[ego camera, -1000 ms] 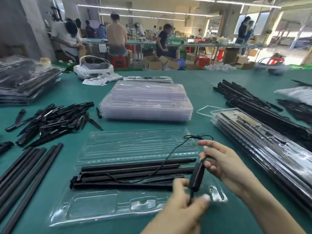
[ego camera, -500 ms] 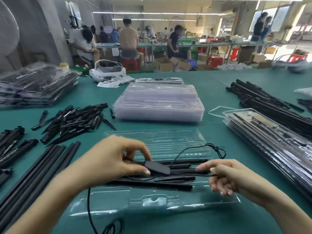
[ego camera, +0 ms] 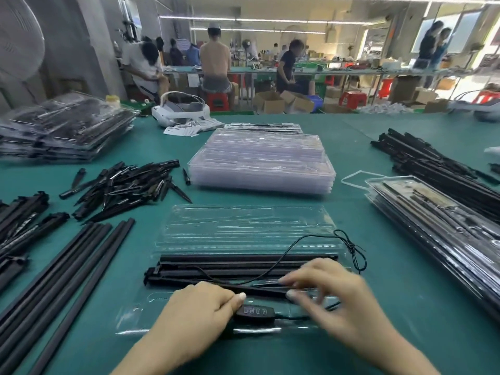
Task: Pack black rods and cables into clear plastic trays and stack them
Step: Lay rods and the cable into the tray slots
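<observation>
Clear plastic tray [ego camera: 243,228], open, at the counter's [ego camera: 392,307] near edge, centre. Black rods [ego camera: 243,265] lie lengthwise in its middle; cable [ego camera: 292,253] loops over them toward the right end. Left hand [ego camera: 197,312]: fingers pinch the cable's button controller [ego camera: 255,312] in the tray's near compartment. Right hand [ego camera: 335,296]: blurred, fingers spread over the rods.

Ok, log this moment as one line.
left hand pressing controller into tray | right hand blurred over rods | cable loose across rods
</observation>
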